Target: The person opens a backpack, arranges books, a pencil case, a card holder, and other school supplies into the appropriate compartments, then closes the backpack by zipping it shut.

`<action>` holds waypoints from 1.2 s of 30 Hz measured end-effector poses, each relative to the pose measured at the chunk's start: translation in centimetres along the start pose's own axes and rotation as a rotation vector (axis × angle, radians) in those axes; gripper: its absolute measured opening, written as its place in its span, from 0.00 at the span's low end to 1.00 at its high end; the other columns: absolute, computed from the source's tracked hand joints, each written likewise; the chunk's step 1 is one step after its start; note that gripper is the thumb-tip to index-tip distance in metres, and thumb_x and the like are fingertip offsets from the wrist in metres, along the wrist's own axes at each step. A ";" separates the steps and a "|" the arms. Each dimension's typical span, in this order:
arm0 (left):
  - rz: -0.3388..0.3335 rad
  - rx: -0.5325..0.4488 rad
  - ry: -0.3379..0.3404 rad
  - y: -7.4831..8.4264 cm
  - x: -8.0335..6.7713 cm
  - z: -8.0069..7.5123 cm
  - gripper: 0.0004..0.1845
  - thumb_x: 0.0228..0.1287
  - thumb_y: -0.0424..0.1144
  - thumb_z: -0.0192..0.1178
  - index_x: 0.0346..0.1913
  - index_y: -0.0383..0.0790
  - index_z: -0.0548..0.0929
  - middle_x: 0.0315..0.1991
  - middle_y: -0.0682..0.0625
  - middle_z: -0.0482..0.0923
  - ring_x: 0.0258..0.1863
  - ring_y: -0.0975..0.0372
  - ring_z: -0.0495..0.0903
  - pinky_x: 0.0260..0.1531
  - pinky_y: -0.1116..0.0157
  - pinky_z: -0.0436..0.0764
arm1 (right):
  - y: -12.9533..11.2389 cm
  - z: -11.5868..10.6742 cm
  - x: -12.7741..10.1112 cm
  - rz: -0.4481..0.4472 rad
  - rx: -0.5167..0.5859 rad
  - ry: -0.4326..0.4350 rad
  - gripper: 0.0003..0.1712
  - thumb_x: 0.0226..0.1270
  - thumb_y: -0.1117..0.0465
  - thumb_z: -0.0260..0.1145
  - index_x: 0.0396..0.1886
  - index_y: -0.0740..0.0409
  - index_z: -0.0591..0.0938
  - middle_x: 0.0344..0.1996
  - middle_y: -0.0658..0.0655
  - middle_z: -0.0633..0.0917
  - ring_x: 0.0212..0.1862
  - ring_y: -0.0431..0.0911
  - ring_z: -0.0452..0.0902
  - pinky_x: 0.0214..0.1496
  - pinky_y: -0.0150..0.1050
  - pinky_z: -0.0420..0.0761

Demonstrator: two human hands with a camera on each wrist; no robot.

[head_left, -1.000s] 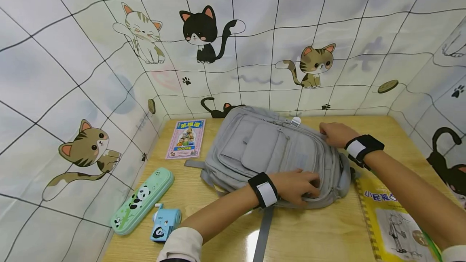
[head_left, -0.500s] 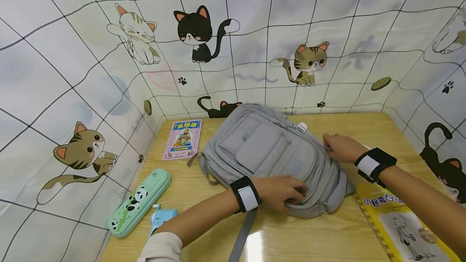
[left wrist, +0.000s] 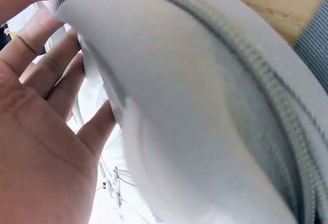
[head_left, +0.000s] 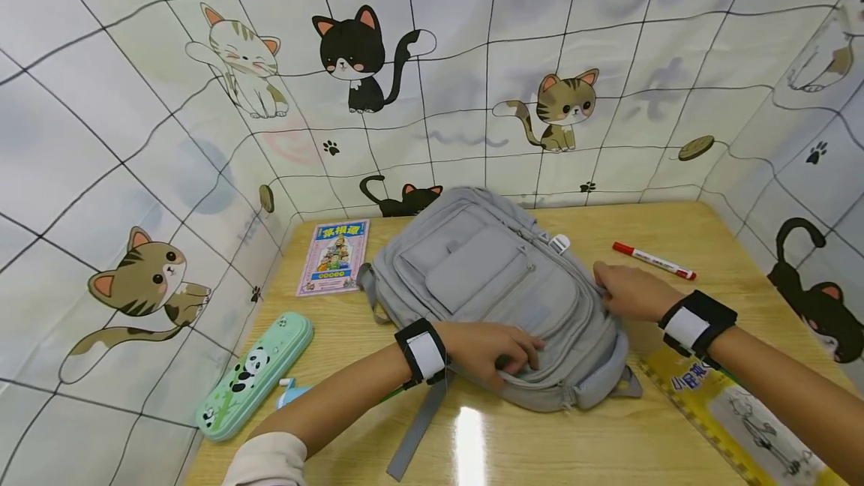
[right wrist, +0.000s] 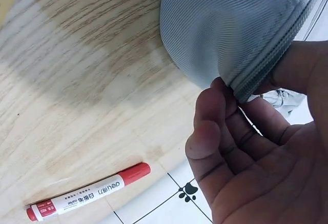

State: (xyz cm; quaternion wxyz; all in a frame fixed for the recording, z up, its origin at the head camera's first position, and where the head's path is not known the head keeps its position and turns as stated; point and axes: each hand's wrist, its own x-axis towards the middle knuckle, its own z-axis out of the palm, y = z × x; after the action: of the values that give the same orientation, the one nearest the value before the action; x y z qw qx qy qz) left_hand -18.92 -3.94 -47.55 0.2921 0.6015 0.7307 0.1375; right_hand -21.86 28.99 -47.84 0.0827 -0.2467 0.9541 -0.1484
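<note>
From my remote seat: a grey backpack (head_left: 499, 291) lies flat at the middle of the wooden table (head_left: 594, 448). My left hand (head_left: 489, 351), at its 6 o'clock edge, curls its fingers over the zipper seam, bracing the fabric. My right hand (head_left: 628, 291), at 3 o'clock, pinches the zippered rim. A red marker (head_left: 653, 260) lies at 2 o'clock.

Head camera looks forward and down over wooden table (head_left: 648, 426), whole grey backpack (head_left: 499, 291) in frame. Left wrist camera sits tight against backpack fabric (left wrist: 205, 106). Right wrist camera, close, shares backpack edge (right wrist: 225, 24) and red marker (right wrist: 87, 198) with head view.
</note>
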 end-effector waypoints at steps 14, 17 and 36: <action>-0.265 -0.024 0.424 -0.9 -5.7 -8.6 0.12 0.77 0.42 0.65 0.57 0.43 0.86 0.74 0.48 0.74 0.78 0.54 0.68 0.77 0.57 0.69 | 0.9 -4.7 5.8 0.114 0.016 -0.004 0.17 0.80 0.53 0.64 0.44 0.66 0.78 0.30 0.57 0.81 0.28 0.47 0.73 0.31 0.41 0.70; -0.472 0.092 0.541 -3.4 -8.4 -9.9 0.14 0.80 0.43 0.62 0.59 0.41 0.85 0.72 0.46 0.75 0.72 0.51 0.74 0.68 0.54 0.78 | 1.4 -4.5 7.8 0.104 0.031 0.027 0.20 0.82 0.53 0.62 0.48 0.69 0.79 0.33 0.61 0.83 0.30 0.48 0.75 0.33 0.45 0.74; -1.006 -0.066 0.471 -10.5 -12.4 -6.7 0.33 0.85 0.46 0.51 0.84 0.37 0.59 0.81 0.29 0.57 0.77 0.34 0.65 0.72 0.40 0.72 | 0.8 -2.2 10.9 0.072 0.066 -0.027 0.13 0.81 0.61 0.61 0.47 0.70 0.82 0.37 0.63 0.87 0.31 0.48 0.79 0.33 0.43 0.76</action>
State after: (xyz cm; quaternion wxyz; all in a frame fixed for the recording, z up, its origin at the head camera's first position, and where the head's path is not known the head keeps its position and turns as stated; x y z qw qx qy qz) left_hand -29.93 -17.34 -44.78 0.1692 0.1217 0.9687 0.1348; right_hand -32.11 24.83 -46.99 0.1089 -0.2113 0.9557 -0.1735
